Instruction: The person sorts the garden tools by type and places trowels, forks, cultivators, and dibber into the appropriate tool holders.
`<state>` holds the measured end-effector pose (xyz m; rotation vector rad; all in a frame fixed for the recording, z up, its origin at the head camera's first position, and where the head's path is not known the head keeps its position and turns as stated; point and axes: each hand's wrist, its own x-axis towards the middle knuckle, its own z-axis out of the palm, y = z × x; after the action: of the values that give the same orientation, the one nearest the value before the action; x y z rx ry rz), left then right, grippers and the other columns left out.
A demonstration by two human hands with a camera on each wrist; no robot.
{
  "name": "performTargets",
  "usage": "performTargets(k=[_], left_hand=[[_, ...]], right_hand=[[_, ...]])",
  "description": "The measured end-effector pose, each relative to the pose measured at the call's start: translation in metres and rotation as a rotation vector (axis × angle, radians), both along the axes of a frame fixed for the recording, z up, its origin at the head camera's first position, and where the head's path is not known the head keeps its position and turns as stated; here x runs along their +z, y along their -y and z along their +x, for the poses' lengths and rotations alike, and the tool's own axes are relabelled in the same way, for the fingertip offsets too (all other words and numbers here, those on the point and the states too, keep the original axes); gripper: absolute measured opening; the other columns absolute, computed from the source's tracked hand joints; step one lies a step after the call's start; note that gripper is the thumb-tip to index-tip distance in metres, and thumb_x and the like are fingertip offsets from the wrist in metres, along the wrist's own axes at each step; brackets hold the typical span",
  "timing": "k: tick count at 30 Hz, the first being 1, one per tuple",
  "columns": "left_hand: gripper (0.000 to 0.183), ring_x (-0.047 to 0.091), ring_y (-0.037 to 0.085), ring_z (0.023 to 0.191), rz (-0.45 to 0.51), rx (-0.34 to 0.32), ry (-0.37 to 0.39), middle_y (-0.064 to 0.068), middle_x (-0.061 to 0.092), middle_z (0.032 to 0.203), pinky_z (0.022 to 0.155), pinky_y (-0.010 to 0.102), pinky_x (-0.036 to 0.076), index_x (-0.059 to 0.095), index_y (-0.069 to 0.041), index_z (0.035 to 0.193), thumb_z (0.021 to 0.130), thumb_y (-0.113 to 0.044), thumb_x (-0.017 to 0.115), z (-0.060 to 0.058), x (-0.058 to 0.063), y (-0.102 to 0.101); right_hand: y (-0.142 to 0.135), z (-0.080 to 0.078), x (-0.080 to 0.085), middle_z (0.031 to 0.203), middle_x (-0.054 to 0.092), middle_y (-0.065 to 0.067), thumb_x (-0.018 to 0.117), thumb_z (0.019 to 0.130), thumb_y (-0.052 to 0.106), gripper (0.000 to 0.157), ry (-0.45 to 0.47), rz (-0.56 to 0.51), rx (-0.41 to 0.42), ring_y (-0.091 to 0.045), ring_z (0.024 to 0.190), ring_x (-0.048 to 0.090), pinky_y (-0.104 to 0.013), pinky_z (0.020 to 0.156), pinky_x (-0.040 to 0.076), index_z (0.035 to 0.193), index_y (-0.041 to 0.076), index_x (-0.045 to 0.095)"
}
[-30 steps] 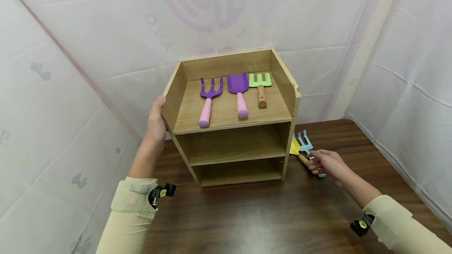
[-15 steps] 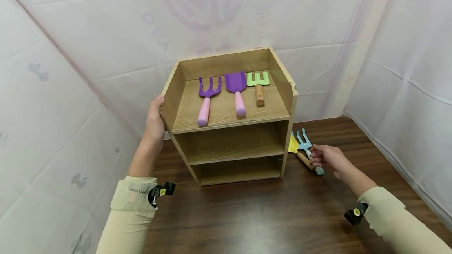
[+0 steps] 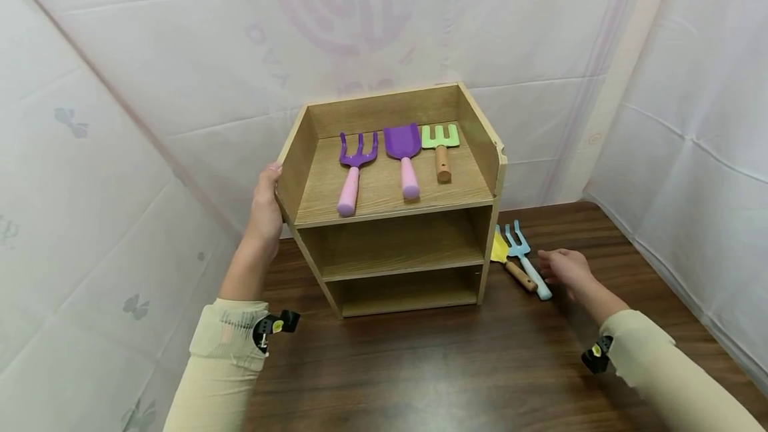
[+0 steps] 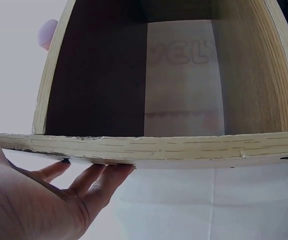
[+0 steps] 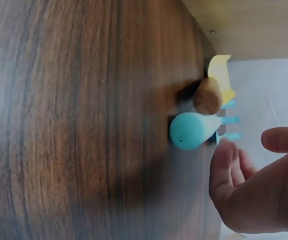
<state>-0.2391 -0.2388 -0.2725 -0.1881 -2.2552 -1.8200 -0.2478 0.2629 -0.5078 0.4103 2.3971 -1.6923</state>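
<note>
My left hand (image 3: pixel 265 212) grips the left side panel of a wooden shelf unit (image 3: pixel 393 212); in the left wrist view its fingers (image 4: pixel 96 182) lie along the panel's outer face. On the top tier rest a purple hand fork (image 3: pixel 354 172) with a pink handle, a matching purple shovel (image 3: pixel 403 145) and a small green rake (image 3: pixel 441 145). Right of the unit, a light blue hand fork (image 3: pixel 528 262) and a yellow tool with a wooden handle (image 3: pixel 517 273) lie side by side on the table. My right hand (image 3: pixel 567 270), loosely bent and holding nothing, hovers just right of the blue fork.
Two lower compartments (image 3: pixel 402 242) of the unit face forward. White printed sheets (image 3: pixel 192 65) hang behind and on both sides. The dark wooden table (image 3: pixel 420 372) stretches in front of the unit.
My right hand has come away from the blue fork's handle, shifting slightly right and baring the handle. The left hand keeps its grip on the shelf unit.
</note>
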Motion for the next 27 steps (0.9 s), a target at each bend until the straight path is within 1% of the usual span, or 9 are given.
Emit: performTargets(k=[4, 7, 8, 11, 14, 17, 22, 25, 27], left_hand=[[0.056, 0.044, 0.018, 0.103, 0.007, 0.0, 0.011, 0.006, 0.045, 0.116, 0.09, 0.034, 0.031, 0.045, -0.017, 0.136, 0.097, -0.052, 0.026, 0.001, 0.0, 0.0], [0.056, 0.044, 0.018, 0.102, 0.006, 0.0, 0.009, 0.007, 0.046, 0.115, 0.09, 0.033, 0.032, 0.045, -0.016, 0.135, 0.097, -0.052, 0.026, 0.002, 0.0, 0.0], [0.055, 0.044, 0.018, 0.102, 0.007, -0.001, 0.006, 0.007, 0.046, 0.115, 0.09, 0.034, 0.032, 0.045, -0.016, 0.134, 0.097, -0.052, 0.026, 0.002, 0.0, 0.0], [0.054, 0.044, 0.018, 0.102, 0.008, -0.007, -0.002, 0.007, 0.046, 0.114, 0.09, 0.033, 0.032, 0.046, -0.016, 0.133, 0.097, -0.051, 0.026, 0.002, 0.001, -0.001], [0.052, 0.045, 0.018, 0.101, 0.017, -0.016, -0.014, 0.007, 0.047, 0.113, 0.089, 0.034, 0.032, 0.047, -0.015, 0.131, 0.098, -0.049, 0.026, 0.001, 0.001, -0.001], [0.051, 0.045, 0.018, 0.099, 0.027, -0.014, -0.02, 0.007, 0.047, 0.112, 0.088, 0.034, 0.033, 0.048, -0.014, 0.129, 0.098, -0.047, 0.026, 0.0, 0.0, -0.001], [0.05, 0.045, 0.018, 0.1, 0.027, 0.008, -0.021, 0.006, 0.047, 0.112, 0.089, 0.034, 0.033, 0.048, -0.015, 0.127, 0.097, -0.048, 0.026, -0.001, -0.001, -0.001], [0.05, 0.044, 0.018, 0.101, 0.03, 0.01, -0.024, 0.005, 0.046, 0.114, 0.09, 0.034, 0.032, 0.048, -0.017, 0.128, 0.097, -0.048, 0.026, -0.002, -0.001, -0.001], [0.05, 0.044, 0.018, 0.102, 0.033, 0.007, -0.023, 0.004, 0.045, 0.115, 0.09, 0.034, 0.031, 0.048, -0.018, 0.129, 0.097, -0.049, 0.026, -0.002, -0.001, -0.002]], right_hand=[[-0.001, -0.004, -0.009, 0.131, 0.049, -0.028, 0.048, 0.097, 0.043, 0.058, 0.024, 0.119, 0.044, -0.033, 0.108, 0.056, -0.038, 0.08, 0.054, 0.124, -0.008, 0.052], [-0.001, -0.009, -0.014, 0.121, 0.053, -0.024, 0.051, 0.095, 0.044, 0.05, 0.054, 0.176, 0.077, -0.031, 0.102, 0.057, -0.036, 0.077, 0.054, 0.11, -0.004, 0.058], [-0.001, -0.01, -0.015, 0.112, 0.056, -0.021, 0.052, 0.095, 0.044, 0.047, 0.062, 0.185, 0.083, -0.029, 0.096, 0.057, -0.034, 0.074, 0.053, 0.102, -0.002, 0.059], [-0.001, -0.015, -0.016, 0.083, 0.054, -0.007, 0.055, 0.093, 0.045, 0.04, 0.089, 0.209, 0.082, -0.021, 0.078, 0.053, -0.032, 0.068, 0.049, 0.078, 0.007, 0.052], [-0.002, -0.017, -0.016, 0.075, 0.048, -0.002, 0.058, 0.091, 0.046, 0.043, 0.103, 0.228, 0.096, -0.019, 0.07, 0.049, -0.032, 0.065, 0.046, 0.069, 0.014, 0.042], [-0.003, -0.019, -0.017, 0.075, 0.048, 0.001, 0.062, 0.089, 0.046, 0.043, 0.107, 0.247, 0.127, -0.017, 0.068, 0.048, -0.032, 0.063, 0.046, 0.066, 0.016, 0.041], [-0.005, -0.026, -0.019, 0.054, 0.034, 0.005, 0.067, 0.086, 0.041, 0.047, 0.098, 0.274, 0.19, -0.013, 0.051, 0.037, -0.031, 0.057, 0.043, 0.06, 0.018, 0.034], [-0.008, -0.029, -0.02, 0.057, 0.035, 0.004, 0.065, 0.088, 0.039, 0.046, 0.091, 0.306, 0.229, -0.013, 0.053, 0.037, -0.031, 0.057, 0.046, 0.062, 0.018, 0.032], [-0.01, -0.03, -0.019, 0.066, 0.039, 0.0, 0.062, 0.089, 0.038, 0.043, 0.094, 0.309, 0.258, -0.014, 0.061, 0.043, -0.032, 0.06, 0.049, 0.064, 0.017, 0.035]])
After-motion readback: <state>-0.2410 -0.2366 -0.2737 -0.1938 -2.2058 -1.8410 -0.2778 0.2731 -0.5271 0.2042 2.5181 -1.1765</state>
